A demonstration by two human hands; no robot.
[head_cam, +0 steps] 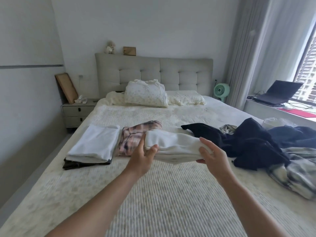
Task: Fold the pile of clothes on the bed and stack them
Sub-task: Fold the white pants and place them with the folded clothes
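We hold folded white garment [174, 145] mid-frame | left hand [143, 155], right hand [212, 153] clamp its ends | soft, light, probably floppy; support underneath.

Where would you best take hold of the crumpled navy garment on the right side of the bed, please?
Grip the navy garment by its flat pointed flap at the left end, coming from the left: that end lies spread and free, whereas its right side tangles with the plaid cloth.
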